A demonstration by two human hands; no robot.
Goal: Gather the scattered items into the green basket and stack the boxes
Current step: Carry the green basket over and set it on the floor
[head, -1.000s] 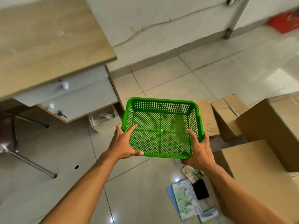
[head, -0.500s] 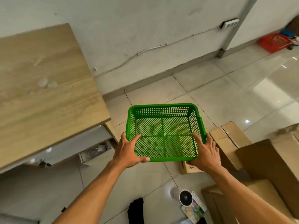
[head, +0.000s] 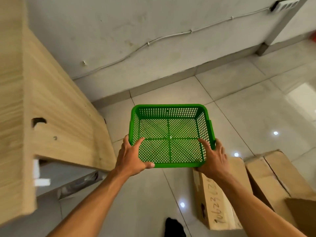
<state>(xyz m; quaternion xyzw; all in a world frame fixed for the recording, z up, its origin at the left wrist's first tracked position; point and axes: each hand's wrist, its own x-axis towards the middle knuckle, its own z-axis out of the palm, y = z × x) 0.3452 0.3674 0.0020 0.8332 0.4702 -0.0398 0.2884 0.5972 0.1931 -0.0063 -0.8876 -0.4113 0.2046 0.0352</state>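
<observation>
Above the floor tiles: green basket (head: 169, 135) held level, empty, ready for loading.
Left hand (head: 131, 156): gripping near-left corner.
Right hand (head: 212, 158): gripping near-right corner.

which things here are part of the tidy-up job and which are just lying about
Part of the job:
green basket, empty, held by left hand and right hand
cardboard box with writing
second cardboard box

Just lying about:
wooden desk
wall cable
power strip
black object on the floor, unclear what
</observation>
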